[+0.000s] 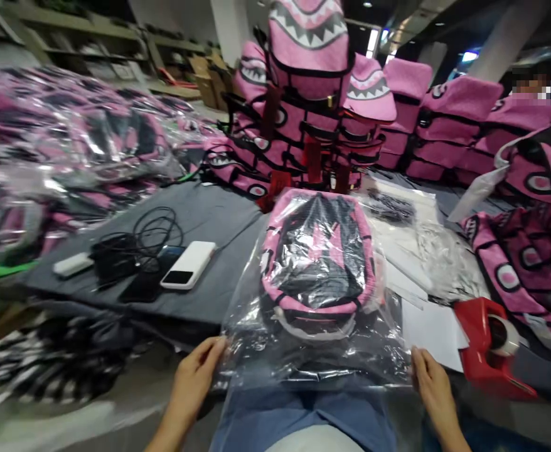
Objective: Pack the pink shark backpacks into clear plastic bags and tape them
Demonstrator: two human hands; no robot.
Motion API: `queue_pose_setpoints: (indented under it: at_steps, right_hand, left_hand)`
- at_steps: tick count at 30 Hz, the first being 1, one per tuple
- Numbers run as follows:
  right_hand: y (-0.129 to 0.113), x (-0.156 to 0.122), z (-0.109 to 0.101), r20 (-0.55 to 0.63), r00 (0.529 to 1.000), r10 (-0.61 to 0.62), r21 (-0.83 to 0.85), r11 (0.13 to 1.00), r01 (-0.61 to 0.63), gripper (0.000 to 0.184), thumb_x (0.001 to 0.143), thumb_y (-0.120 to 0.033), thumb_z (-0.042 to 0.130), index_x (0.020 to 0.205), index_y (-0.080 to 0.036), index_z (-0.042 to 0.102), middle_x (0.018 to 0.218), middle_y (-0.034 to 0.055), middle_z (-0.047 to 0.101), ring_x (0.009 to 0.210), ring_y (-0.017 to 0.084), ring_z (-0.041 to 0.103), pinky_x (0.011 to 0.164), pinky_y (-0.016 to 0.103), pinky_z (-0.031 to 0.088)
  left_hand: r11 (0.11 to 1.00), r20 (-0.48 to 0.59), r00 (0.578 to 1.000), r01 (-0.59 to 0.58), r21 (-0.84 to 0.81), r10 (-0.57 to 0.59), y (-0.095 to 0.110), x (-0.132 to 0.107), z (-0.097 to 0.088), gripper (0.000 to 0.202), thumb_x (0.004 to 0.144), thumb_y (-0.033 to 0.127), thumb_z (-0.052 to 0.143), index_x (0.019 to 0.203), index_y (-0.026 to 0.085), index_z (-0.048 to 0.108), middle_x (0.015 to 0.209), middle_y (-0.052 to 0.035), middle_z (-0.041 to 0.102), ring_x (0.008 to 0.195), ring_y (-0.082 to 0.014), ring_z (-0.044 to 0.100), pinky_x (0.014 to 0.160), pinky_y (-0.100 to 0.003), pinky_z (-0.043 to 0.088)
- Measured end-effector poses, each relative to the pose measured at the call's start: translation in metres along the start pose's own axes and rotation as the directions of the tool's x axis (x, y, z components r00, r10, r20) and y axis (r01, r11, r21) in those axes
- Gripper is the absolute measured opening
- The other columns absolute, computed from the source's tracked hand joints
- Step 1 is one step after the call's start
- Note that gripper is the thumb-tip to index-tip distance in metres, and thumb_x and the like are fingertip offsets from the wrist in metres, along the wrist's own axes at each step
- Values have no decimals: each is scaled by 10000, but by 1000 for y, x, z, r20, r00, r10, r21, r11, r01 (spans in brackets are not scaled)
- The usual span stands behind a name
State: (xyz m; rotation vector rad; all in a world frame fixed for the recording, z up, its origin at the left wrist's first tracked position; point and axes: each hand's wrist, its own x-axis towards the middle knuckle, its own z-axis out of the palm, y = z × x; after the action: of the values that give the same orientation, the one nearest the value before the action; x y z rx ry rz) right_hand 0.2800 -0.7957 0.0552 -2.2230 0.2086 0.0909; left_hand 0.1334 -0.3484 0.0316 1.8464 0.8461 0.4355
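Left hand [194,376] and right hand [433,384] pinch the clear bag [313,361] at its corners.

A bagged pink fabric backpack [317,276] lies at the near edge of the grey worktop [219,216]; a white slab power bank [188,265] lies left of it, a red plastic tape dispenser [489,348] right, stacked pink backpacks [306,94] behind.

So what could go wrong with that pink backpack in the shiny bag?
1. The plastic bag hangs past the table edge, with the left hand and right hand only at its near corners, so the backpack might slide out.
2. The red tape dispenser sits close to the right hand and could get knocked off.
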Motion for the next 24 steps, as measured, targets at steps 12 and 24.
queue_pose_setpoints:
  at_steps: [12, 24]
  right_hand:
    - [-12, 7, -25, 165, 982, 95, 420, 894, -157, 924, 749, -794, 690, 1467, -251, 484, 592, -51, 577, 440, 138, 428, 413, 241, 313]
    - [2, 4, -22, 81, 990, 117, 554, 820, -143, 614, 635, -656, 866, 1002, -219, 637, 506, -101, 438, 408, 87, 354, 406, 213, 271]
  left_hand:
    - [912, 61, 965, 263, -316, -257, 7, 28, -27, 952, 416, 911, 775, 1099, 264, 629, 587, 60, 657, 619, -190, 619, 590, -272, 534]
    - [833, 150, 924, 382, -401, -352, 9, -10, -5, 1023, 292, 730, 933, 1166, 267, 674, 664, 16, 738, 588, -181, 657, 571, -258, 561]
